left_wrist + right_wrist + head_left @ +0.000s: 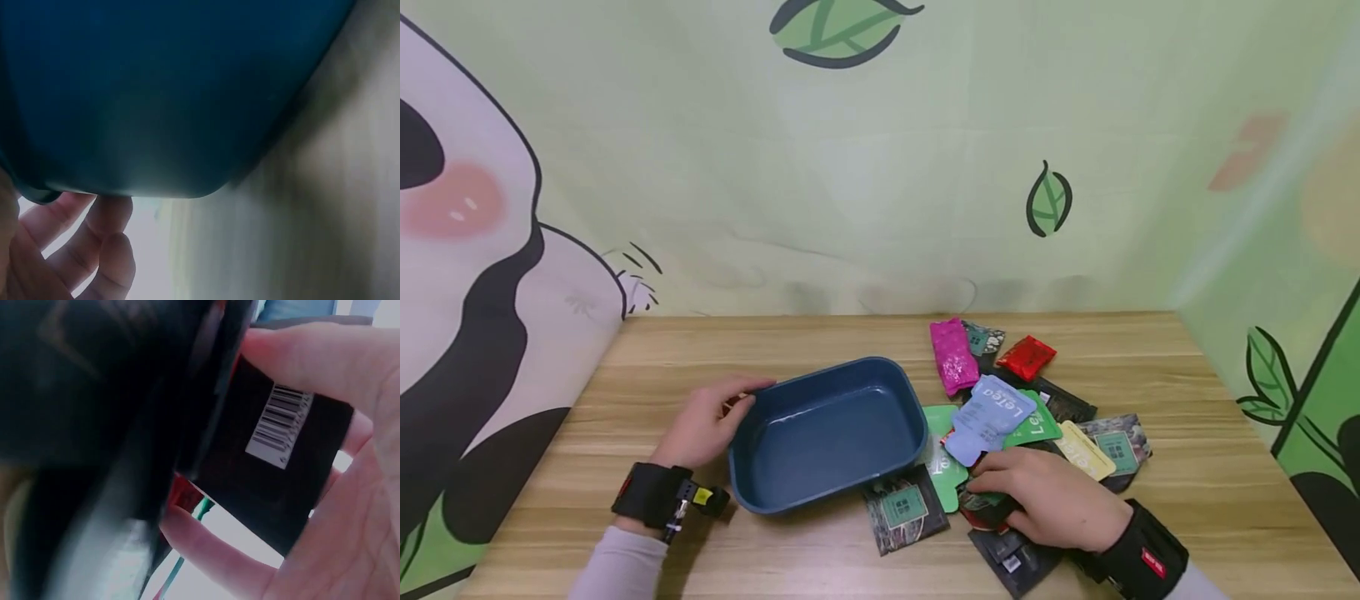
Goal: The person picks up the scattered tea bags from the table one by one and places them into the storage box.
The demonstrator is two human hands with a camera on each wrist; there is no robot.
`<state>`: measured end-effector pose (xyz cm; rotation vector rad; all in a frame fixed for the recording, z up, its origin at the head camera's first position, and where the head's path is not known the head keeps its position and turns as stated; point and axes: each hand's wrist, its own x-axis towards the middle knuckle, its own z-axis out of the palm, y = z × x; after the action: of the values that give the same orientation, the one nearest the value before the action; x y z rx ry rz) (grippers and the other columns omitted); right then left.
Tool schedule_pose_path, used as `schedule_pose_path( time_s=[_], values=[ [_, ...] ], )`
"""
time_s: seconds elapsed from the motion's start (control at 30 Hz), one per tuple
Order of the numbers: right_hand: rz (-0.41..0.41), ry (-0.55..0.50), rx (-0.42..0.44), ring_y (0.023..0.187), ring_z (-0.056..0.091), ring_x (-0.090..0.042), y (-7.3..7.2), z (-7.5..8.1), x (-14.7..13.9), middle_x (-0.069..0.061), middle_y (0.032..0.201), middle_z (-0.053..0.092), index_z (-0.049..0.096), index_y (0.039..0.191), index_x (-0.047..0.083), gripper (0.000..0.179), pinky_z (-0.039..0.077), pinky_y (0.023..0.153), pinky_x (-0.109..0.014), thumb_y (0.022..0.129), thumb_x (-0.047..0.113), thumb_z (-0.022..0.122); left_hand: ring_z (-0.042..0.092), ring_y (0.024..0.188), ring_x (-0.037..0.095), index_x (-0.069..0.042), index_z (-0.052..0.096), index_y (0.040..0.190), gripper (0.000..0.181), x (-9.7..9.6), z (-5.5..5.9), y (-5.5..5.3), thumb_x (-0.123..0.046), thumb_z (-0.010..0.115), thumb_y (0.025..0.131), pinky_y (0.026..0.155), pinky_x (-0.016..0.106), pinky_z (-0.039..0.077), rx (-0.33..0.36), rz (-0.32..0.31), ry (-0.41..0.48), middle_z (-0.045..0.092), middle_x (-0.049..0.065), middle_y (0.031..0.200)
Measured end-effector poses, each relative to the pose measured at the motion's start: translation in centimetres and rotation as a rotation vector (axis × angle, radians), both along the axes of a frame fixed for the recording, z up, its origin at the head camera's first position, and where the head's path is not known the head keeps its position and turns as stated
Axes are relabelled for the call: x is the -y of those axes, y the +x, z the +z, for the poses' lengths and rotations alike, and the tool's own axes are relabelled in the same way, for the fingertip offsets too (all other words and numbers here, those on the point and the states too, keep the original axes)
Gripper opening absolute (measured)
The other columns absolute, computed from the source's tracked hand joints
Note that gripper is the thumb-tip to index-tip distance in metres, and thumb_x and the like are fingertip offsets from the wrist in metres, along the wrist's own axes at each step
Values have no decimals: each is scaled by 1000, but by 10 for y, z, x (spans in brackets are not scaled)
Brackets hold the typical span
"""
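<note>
A dark blue rectangular dish [827,492] sits at a slant on the table. My left hand [703,421] grips its left end, thumb at the rim; in the left wrist view the fingers [109,250] bend against the dish's outer wall. To the right of the dish, my right hand [1048,496] is down in a heap of sachets. The right wrist view has it holding a black packet [281,481] with a white barcode, thumb across the front and fingers partly behind. A blue LeTea sachet [988,417] and a green one [1037,423] lie just beyond its fingertips.
Around the heap lie a pink packet [953,354], a red packet [1027,357], a yellow sachet [1084,450] and several dark packets. One dark packet with a teal label [904,508] lies by the dish's near right corner. A printed cloth [887,208] stands behind the table.
</note>
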<state>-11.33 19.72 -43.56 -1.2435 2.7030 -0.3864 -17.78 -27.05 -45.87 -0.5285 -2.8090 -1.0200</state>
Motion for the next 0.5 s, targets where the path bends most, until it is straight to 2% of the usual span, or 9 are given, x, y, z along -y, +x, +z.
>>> schedule_pose_path(
  time_s=[0.17, 0.33, 0.5],
  values=[
    [-12, -7, 57, 99, 60, -5, -5, 8, -7, 12, 108, 66, 77, 110, 24, 30, 53, 86, -33, 83, 14, 70, 61, 103, 11, -23, 67, 131, 35, -15, -6, 1, -25, 49, 101, 80, 34, 52, 5, -25, 60, 66, -7, 126],
    [-26, -49, 98, 99, 61, -3, -6, 21, -19, 14, 106, 67, 79, 105, 23, 26, 53, 85, -31, 84, 12, 68, 62, 94, 11, -18, 70, 127, 35, -28, -12, 0, -31, 52, 100, 76, 31, 51, 3, 7, 156, 68, -7, 120],
    [-7, -117, 125, 97, 61, -1, -6, 38, -32, 17, 105, 68, 78, 106, 23, 23, 53, 83, -29, 86, 16, 69, 60, 93, 11, -17, 71, 124, 37, -41, -18, -1, -37, 53, 99, 76, 30, 50, 25, 26, 253, 69, -9, 116]
  ],
)
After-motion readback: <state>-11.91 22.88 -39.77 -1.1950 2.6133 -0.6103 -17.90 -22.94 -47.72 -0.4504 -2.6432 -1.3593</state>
